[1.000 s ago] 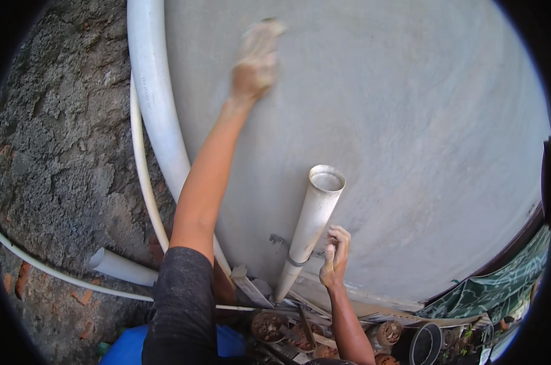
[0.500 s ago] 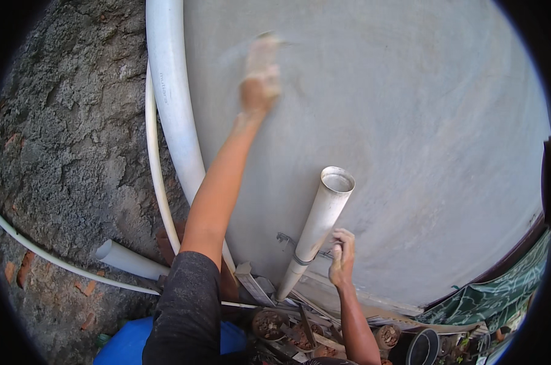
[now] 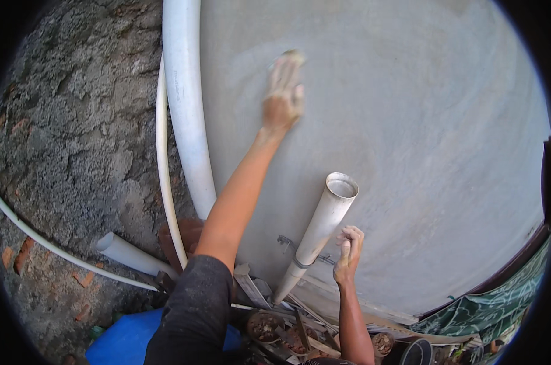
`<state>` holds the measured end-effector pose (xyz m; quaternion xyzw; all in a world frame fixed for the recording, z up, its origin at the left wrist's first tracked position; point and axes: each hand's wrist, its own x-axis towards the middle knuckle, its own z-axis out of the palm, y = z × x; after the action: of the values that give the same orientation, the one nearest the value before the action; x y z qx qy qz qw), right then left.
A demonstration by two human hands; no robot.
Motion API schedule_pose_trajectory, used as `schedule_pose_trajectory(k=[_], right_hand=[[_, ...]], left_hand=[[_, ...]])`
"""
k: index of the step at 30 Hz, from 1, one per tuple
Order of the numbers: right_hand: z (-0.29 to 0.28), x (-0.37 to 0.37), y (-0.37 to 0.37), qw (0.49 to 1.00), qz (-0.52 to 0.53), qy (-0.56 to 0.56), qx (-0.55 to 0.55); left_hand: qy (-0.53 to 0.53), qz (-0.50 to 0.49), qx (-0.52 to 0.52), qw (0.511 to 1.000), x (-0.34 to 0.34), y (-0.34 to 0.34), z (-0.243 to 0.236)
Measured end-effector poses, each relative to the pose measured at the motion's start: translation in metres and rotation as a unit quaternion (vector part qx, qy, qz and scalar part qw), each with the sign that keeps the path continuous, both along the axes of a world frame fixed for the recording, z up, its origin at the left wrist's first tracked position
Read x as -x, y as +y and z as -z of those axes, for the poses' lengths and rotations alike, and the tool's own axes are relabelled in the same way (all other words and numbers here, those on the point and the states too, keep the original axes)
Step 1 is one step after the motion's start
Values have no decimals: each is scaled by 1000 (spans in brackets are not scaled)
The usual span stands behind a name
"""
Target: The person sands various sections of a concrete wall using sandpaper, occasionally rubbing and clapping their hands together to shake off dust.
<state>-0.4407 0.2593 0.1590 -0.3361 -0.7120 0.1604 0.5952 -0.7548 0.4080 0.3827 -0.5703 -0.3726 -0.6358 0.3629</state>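
Observation:
My left hand [image 3: 281, 94], pale with dust and slightly blurred, is on the smooth grey wall [image 3: 421, 121], its long fingers over a small yellowish thing that I cannot make out. Below it, a dirty white pipe [image 3: 313, 234] rises with an open, rimmed top and a clamp around its lower part. Just right of this pipe my right hand [image 3: 348, 252] is raised, dusty, its fingers curled with nothing visible in them; I cannot tell whether it touches the wall.
Thick [image 3: 184, 109] and thin [image 3: 166, 158] white pipes border rough render [image 3: 68, 121] on the left. A short loose pipe [image 3: 132, 255], blue plastic [image 3: 123, 337], boards [image 3: 251, 286] and several pots [image 3: 263, 328] crowd the bottom. Green patterned fabric [image 3: 482, 310] lies lower right.
My left hand has moved down across the wall. The fingers of my right hand are more curled. The whole view has shifted, with the pipes further right in the picture.

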Motion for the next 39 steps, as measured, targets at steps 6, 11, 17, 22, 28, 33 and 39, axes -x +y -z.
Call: schedule_pose_trajectory(k=[6,11,17,22,28,33,39], right_hand=[[-6,13,-3,996,-11,75,37],[4,34,-13,997,-60,33,28],[17,28,-26,995,-73,25,66],[25,21,-27,995,-69,14,64],[43,5,-23,996,-50,16,78],[37,14,-31,993,-59,-8,102],[39,31,-36,990,-88,-18,106]], left_hand=[[-252,-55,78,963,57,-6,145],[-293,-54,122,947,41,-7,228],[-211,22,54,976,30,3,110],[-119,-7,77,990,46,0,57],[-301,-64,74,949,69,9,227],[-242,-87,45,965,59,12,144],[-117,-36,-4,993,41,18,77]])
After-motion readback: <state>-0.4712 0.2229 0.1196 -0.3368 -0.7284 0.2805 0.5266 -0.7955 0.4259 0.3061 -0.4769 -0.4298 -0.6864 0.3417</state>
